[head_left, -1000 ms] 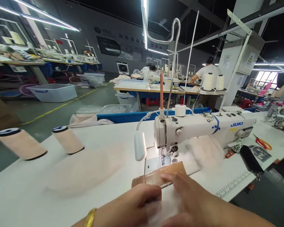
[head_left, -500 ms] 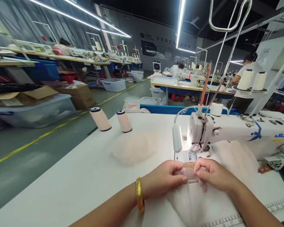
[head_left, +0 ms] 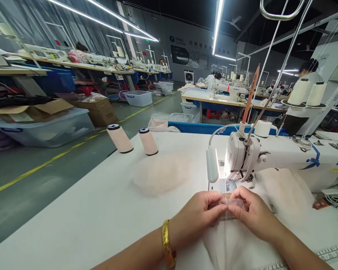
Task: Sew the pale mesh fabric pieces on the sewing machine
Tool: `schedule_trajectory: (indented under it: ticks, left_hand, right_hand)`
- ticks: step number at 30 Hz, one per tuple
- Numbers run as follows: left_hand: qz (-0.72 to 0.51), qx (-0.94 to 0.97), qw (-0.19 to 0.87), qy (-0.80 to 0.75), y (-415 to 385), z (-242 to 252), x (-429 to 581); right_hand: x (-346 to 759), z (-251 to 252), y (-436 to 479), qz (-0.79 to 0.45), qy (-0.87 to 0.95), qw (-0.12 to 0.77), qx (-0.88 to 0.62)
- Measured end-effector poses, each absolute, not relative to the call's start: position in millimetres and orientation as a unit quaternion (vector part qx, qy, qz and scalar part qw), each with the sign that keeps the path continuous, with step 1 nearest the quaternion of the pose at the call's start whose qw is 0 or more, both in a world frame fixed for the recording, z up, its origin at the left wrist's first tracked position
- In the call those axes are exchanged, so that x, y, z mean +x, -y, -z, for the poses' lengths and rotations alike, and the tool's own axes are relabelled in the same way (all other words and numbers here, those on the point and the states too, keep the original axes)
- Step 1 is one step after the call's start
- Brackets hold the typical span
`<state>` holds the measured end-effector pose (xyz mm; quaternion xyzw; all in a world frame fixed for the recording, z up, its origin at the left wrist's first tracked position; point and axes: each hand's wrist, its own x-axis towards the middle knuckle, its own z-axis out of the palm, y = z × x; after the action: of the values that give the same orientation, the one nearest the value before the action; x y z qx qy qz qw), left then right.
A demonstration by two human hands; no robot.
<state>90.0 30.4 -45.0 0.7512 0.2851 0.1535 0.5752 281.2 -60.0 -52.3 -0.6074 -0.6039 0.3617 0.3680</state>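
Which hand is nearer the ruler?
Your right. The right hand is just beyond the ruler, its forearm crossing over it; the left hand is farther away, to the ruler's left.

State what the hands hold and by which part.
Left hand and right hand pinch the sheer pale fabric by the part nearest the white sewing machine.

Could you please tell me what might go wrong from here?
The left hand and right hand pinch thin, sheer fabric, which might slip or crease. Both hands are close in front of the sewing machine's needle area, so a finger could be hurt if it started running.
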Motion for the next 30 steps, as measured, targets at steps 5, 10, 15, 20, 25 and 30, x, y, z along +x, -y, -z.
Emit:
schedule_trajectory:
  ticks: [5,10,15,20,25,30]
  left_hand:
    - [-0.161,0.755,0.574,-0.273,-27,45,90]
    - [-0.192,0.775,0.547,-0.252,-23,47,92]
    - [-0.25,0.778,0.485,-0.31,-21,51,96]
    - [-0.252,0.743,0.538,-0.308,-19,53,98]
    - [-0.24,0.716,0.583,-0.299,-19,52,100]
    - [-0.249,0.718,0.579,-0.296,-17,50,100]
  right_hand:
    - [279,54,60,-0.357,0.599,0.389,-0.603]
    - [276,55,59,-0.358,0.604,0.408,-0.584]
    - [276,55,59,-0.374,0.591,0.414,-0.582]
    - [274,56,59,-0.369,0.589,0.414,-0.587]
    - [271,58,61,-0.332,0.586,0.408,-0.617]
    - [269,59,62,-0.302,0.595,0.419,-0.616]
